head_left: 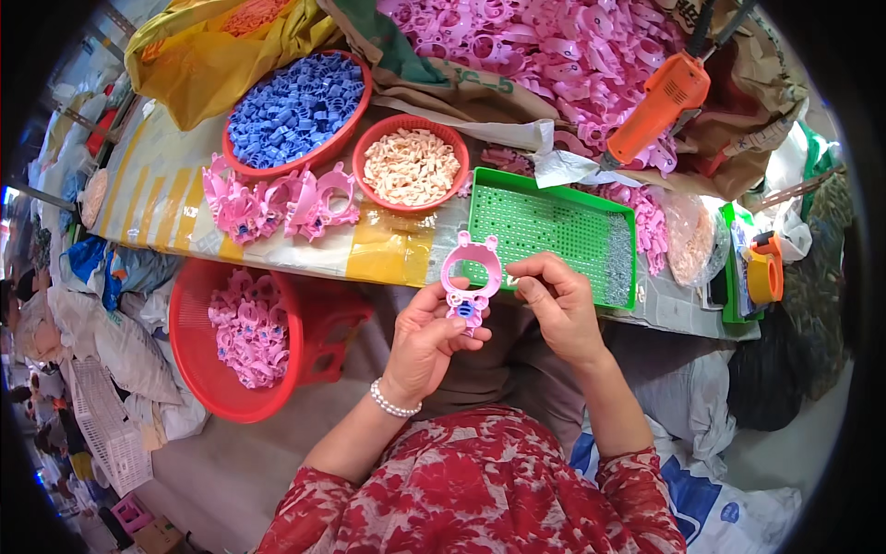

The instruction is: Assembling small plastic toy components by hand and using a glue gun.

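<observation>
Both hands work mid-frame: left hand (429, 337) pinches a pink toy frame (471, 280); right hand (554, 305) pinches its edge. Red basket (198, 369), lower left, half-full of finished pieces; pink pile (554, 46) waits above.

Three red baskets (242, 346), one green tray (551, 226), one orange tool (657, 103), perhaps one tape roll (764, 277).

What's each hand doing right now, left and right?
Left hand: closed on the pink ring-shaped plastic part, gripping its lower end.
Right hand: fingertips pinched beside the part's rim; whether it holds anything cannot be told.
</observation>
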